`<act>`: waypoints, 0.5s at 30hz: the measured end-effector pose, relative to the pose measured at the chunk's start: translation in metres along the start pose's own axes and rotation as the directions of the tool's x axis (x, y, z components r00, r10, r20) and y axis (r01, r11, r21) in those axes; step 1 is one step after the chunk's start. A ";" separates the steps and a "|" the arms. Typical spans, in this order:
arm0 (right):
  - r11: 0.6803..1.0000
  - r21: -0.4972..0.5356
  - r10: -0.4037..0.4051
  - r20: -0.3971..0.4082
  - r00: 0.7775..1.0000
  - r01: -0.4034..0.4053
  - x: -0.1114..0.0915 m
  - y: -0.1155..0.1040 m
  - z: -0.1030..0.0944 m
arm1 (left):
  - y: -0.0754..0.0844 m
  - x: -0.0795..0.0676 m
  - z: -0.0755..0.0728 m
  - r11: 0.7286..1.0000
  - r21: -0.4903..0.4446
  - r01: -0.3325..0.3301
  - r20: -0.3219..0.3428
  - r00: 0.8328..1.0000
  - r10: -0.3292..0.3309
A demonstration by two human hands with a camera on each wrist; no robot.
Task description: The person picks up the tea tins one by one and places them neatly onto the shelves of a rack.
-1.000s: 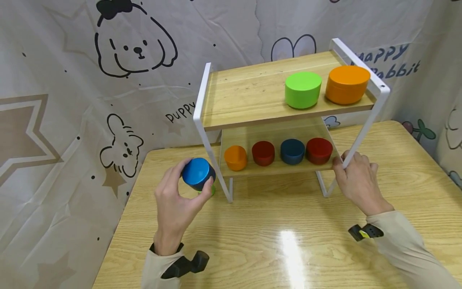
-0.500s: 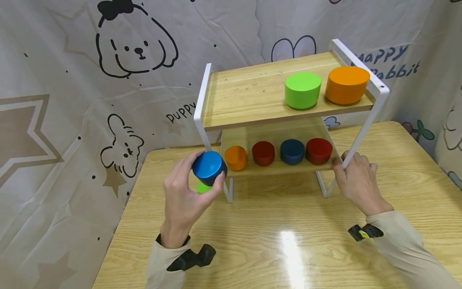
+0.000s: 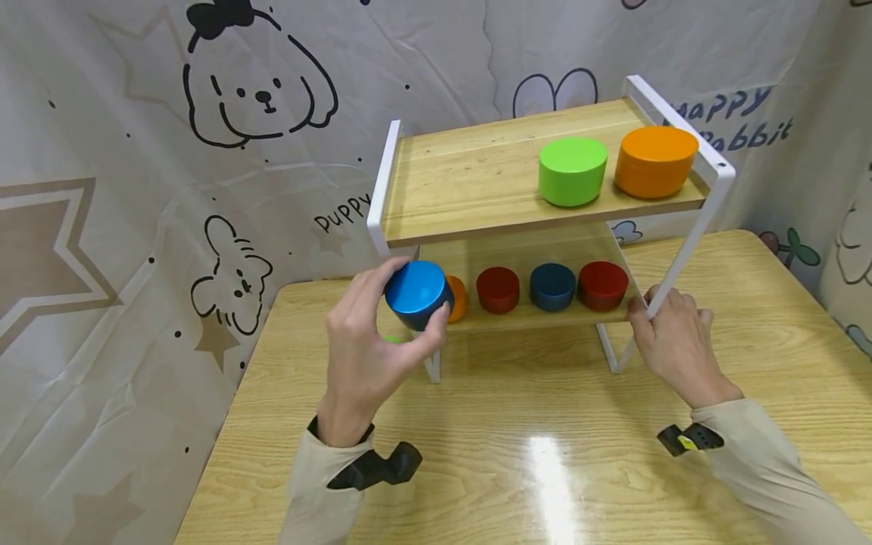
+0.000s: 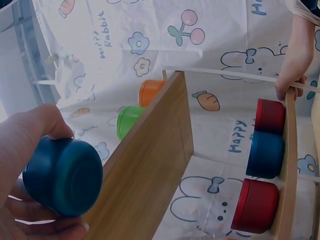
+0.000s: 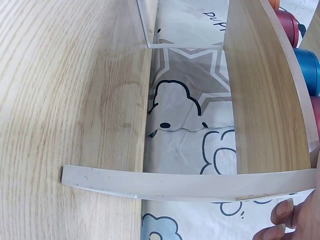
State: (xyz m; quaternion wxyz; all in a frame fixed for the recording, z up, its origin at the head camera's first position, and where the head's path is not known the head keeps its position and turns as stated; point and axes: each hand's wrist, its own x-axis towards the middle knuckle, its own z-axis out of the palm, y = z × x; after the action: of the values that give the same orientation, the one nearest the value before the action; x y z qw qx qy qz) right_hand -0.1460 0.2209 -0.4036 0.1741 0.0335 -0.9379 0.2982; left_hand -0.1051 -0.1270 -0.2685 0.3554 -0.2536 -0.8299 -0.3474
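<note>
My left hand (image 3: pixel 361 341) holds a blue round tin (image 3: pixel 418 291) between thumb and fingers, in front of the left leg of a two-tier wooden shelf rack (image 3: pixel 470 178). The tin partly covers an orange tin (image 3: pixel 458 299) on the lower tier. In the left wrist view, the held blue tin (image 4: pixel 65 175) is off the rack, beside the upper board. My right hand (image 3: pixel 674 344) grips the rack's white frame and lower board at the right end; in the right wrist view only some of its fingers (image 5: pixel 284 212) show.
To the right on the lower tier stand a red tin (image 3: pixel 498 290), another blue tin (image 3: pixel 552 287) and a second red tin (image 3: pixel 602 286). A green tin (image 3: pixel 572 172) and a larger orange tin (image 3: pixel 656 162) sit on the top board. Something green (image 3: pixel 393 340) shows behind my left hand.
My left hand has moved right and upward with the blue tin, from beside the rack to in front of its left leg and the orange tin. The right hand stays put.
</note>
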 end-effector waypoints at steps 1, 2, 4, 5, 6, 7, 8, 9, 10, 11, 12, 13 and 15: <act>1.000 -0.002 0.000 -0.001 1.000 0.000 0.000 0.000 0.000 | 0.000 0.001 0.001 1.000 0.000 -0.002 0.002 1.000 0.002; 1.000 -0.003 -0.001 -0.001 1.000 0.000 0.000 0.000 0.001 | 0.000 0.002 0.001 1.000 0.000 -0.003 0.003 1.000 0.003; 1.000 -0.004 -0.002 -0.001 1.000 0.002 0.000 0.000 0.001 | 0.000 0.004 0.002 1.000 -0.003 -0.006 0.005 1.000 0.006; 1.000 -0.004 -0.003 -0.001 1.000 0.003 0.000 0.000 0.001 | 0.000 0.005 0.002 1.000 -0.005 -0.007 0.006 1.000 0.007; 1.000 -0.007 -0.003 -0.002 1.000 0.003 0.000 0.001 0.001 | 0.001 0.006 0.003 1.000 -0.007 -0.009 0.007 1.000 0.009; 1.000 -0.006 -0.004 -0.002 1.000 0.004 0.000 0.000 0.001 | 0.001 0.006 0.003 1.000 -0.008 -0.010 0.008 1.000 0.010; 1.000 -0.005 -0.004 -0.002 1.000 0.004 0.000 0.000 0.001 | 0.000 0.007 0.003 1.000 -0.008 -0.011 0.007 1.000 0.012; 1.000 -0.005 -0.004 -0.002 1.000 0.004 0.000 0.000 0.000 | 0.001 0.008 0.004 1.000 -0.008 -0.014 0.005 1.000 0.014; 1.000 -0.006 -0.003 -0.001 1.000 0.003 0.001 0.000 0.000 | 0.001 0.009 0.004 1.000 -0.007 -0.017 0.004 1.000 0.017; 1.000 -0.005 -0.002 0.000 1.000 0.002 0.000 0.000 0.000 | 0.001 0.010 0.004 1.000 -0.005 -0.020 0.004 1.000 0.020; 1.000 -0.008 0.000 0.000 1.000 0.000 0.001 0.000 0.000 | 0.001 0.010 0.005 1.000 -0.003 -0.023 0.003 1.000 0.023; 1.000 -0.008 0.002 0.001 1.000 -0.002 0.001 0.000 0.000 | 0.001 0.011 0.005 1.000 -0.001 -0.026 0.002 1.000 0.026; 1.000 -0.012 0.004 0.002 1.000 -0.004 0.000 0.001 0.000 | 0.002 0.013 0.005 1.000 0.001 -0.030 0.004 1.000 0.030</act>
State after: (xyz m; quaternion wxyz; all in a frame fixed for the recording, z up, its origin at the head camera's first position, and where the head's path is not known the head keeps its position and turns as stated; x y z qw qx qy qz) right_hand -0.1463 0.2214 -0.4039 0.1727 0.0309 -0.9400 0.2927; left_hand -0.1139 -0.1197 -0.2609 0.3592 -0.2666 -0.8268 -0.3411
